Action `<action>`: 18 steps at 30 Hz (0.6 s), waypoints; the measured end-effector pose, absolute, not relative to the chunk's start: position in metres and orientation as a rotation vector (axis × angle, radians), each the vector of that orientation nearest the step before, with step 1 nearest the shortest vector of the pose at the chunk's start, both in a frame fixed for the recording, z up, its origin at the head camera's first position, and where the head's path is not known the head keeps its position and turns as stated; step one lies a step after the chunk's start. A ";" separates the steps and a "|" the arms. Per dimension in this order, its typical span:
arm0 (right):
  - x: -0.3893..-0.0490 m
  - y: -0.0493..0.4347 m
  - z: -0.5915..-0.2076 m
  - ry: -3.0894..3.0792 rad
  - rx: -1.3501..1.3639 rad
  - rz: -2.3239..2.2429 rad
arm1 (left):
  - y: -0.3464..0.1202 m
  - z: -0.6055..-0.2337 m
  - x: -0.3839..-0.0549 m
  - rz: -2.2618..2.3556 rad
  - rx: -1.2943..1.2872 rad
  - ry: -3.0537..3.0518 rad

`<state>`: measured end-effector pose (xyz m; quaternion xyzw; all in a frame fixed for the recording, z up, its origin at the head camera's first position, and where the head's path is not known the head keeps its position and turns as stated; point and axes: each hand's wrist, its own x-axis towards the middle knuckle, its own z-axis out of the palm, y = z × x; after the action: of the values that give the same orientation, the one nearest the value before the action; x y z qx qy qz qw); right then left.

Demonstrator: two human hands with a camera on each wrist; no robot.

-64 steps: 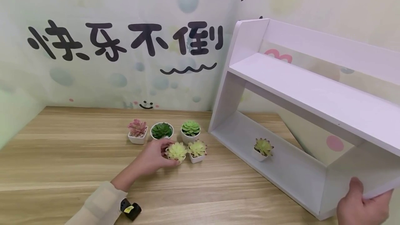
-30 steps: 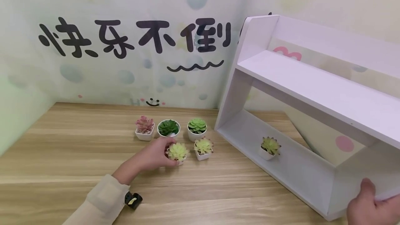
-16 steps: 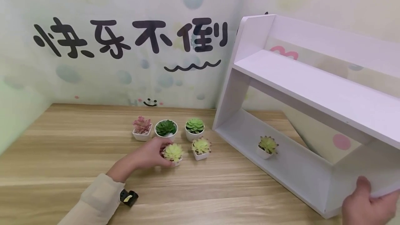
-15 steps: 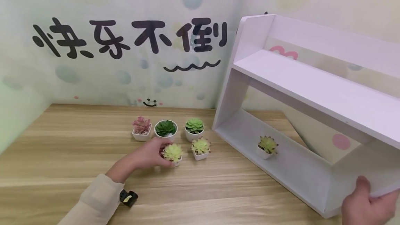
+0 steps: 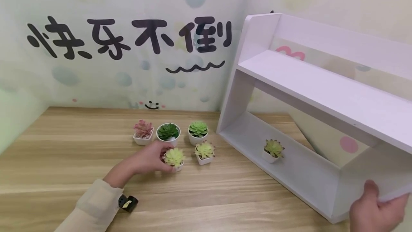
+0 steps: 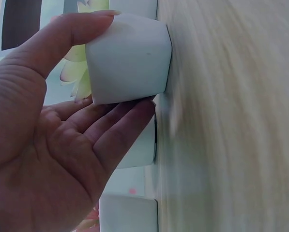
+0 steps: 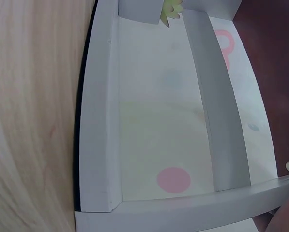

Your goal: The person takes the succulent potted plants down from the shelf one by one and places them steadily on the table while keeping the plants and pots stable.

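My left hand grips a potted succulent with pale yellow-green leaves, standing on the wooden table. In the left wrist view, the thumb lies on one side of its white pot and the fingers on the opposite side. Just to its right is a similar succulent with darker leaf tips. Behind them, in a row, are a pink succulent, a dark green one and a bright green one. My right hand holds the right side panel of a white shelf, thumb on its inner face.
One more potted succulent stands on the shelf's lower board. The shelf stands at an angle on the table's right side. A printed wall cloth hangs behind the table. A black strapped device sits at the left wrist.
The left hand has drawn its potted succulent slightly left, and the gap to the similar one on its right has widened. The right hand stays on the shelf. The head view has shifted a little.
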<state>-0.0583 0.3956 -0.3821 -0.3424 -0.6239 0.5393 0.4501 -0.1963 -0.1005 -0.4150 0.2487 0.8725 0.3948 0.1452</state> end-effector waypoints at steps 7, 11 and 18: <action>-0.060 0.396 -0.378 -1.524 -0.856 1.331 | -0.098 -0.412 -0.195 1.147 0.661 2.523; -0.060 0.396 -0.376 -1.524 -0.855 1.327 | -0.097 -0.411 -0.196 1.148 0.661 2.524; -0.061 0.399 -0.386 -1.562 -0.865 1.284 | -0.100 -0.414 -0.195 1.128 0.656 2.527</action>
<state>-0.0605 0.3987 -0.3861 -0.3506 -0.6328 0.5203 0.4538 -0.1954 -0.1005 -0.4136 0.2280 0.8787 0.3923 0.1482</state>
